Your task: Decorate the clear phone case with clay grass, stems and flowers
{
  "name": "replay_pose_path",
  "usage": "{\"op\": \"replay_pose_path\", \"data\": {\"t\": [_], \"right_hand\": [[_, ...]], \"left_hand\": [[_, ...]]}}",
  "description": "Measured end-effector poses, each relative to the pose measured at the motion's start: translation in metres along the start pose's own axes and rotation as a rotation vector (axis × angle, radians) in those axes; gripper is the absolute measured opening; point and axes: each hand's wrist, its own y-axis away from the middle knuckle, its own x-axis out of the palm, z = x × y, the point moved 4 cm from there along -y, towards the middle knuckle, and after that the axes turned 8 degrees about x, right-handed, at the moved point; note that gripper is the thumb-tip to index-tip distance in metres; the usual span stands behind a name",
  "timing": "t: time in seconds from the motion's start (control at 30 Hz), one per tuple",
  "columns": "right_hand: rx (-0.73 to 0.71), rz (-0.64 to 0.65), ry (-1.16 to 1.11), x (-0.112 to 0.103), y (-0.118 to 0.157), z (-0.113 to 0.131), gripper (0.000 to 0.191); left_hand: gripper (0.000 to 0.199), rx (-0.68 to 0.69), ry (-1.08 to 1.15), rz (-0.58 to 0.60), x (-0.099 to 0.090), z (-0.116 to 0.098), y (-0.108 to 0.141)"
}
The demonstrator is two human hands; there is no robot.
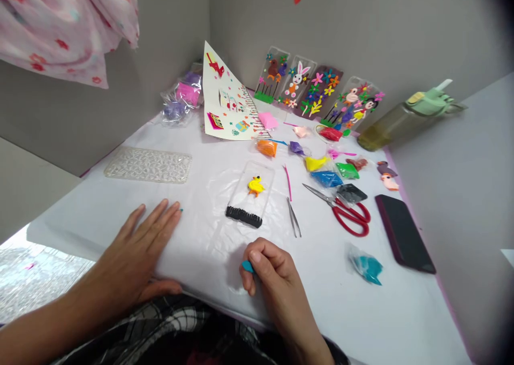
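Observation:
My left hand [146, 247] lies palm down with its fingers stretched out on the white table cover. A tiny teal bit [181, 210] shows at one of its fingertips. Between thumb and curled fingers, my right hand [271, 266] grips a piece of teal modelling clay [248, 267]. Just beyond the hands lies a clear phone case [252, 192], with a yellow clay duck [256, 185] on it and a black fringed strip [243, 215] along its near end. Tweezers [294, 218] and a thin pink tool [287, 183] rest to its right. A bag of teal clay [366, 264] sits farther right.
Red-handled scissors [348, 215], a dark phone [405, 234] and several bagged clays [327, 179] lie on the right. A bottle [405, 113] leans near the wall. Decorated cases [297, 81] and a card [228, 103] stand at the back; a patterned clear case [148, 165] lies left.

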Motion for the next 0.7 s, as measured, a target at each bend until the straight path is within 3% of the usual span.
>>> {"op": "replay_pose_path", "data": {"t": [0.5,0.63,0.7], "right_hand": [[-0.004,0.01,-0.008,0.0,0.001,0.001,0.052],[-0.001,0.009,-0.014,0.0,0.001,0.0,0.052],[-0.003,0.006,-0.015,0.0,0.001,0.0,0.052]], "left_hand": [[0.12,-0.045,-0.044,-0.021,-0.001,-0.001,0.006],[0.127,0.043,-0.017,-0.011,-0.003,-0.006,0.007],[0.117,0.028,0.02,-0.012,-0.009,-0.006,0.007]]}}
